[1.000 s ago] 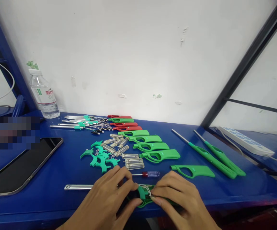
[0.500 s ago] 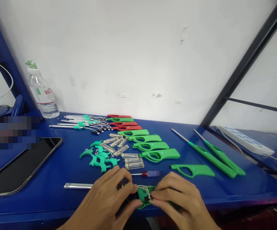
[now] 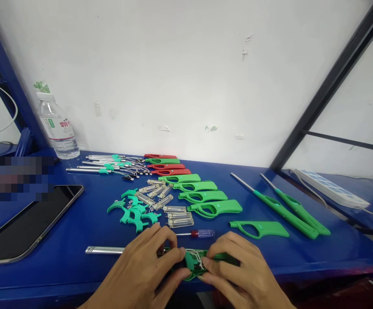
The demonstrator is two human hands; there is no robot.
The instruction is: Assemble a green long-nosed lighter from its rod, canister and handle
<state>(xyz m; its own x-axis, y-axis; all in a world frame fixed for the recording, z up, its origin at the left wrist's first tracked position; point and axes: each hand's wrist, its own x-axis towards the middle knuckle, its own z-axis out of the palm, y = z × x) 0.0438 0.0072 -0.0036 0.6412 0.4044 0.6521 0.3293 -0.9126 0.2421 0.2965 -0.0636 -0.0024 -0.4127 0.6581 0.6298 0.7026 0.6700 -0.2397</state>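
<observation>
My left hand (image 3: 144,266) is closed around a half-open green gas lighter (image 3: 193,274) at the table's front edge. A metal tube (image 3: 104,250) sticks out to the left from beneath it. Between my hands a teal trigger (image 3: 189,260) and a looped white wire (image 3: 198,255) lie in the shell. My right hand (image 3: 243,266) pinches the lighter beside the wire; its fingertips hide part of what they grip. Just beyond, a screwdriver (image 3: 202,233) with a purple handle lies flat, next to several clear fuel tanks (image 3: 180,222) and loose teal triggers (image 3: 138,210).
Several green and red shell halves (image 3: 217,207) line the middle, with metal tube assemblies (image 3: 105,163) behind left. Another green shell half (image 3: 264,228) and two long green lighters (image 3: 289,214) lie right. A phone (image 3: 32,223), water bottle (image 3: 59,128) and power strip (image 3: 331,186) flank them.
The fingers of my right hand have shifted slightly at the wire, and more of the green shell shows beside them. My left hand stays almost still.
</observation>
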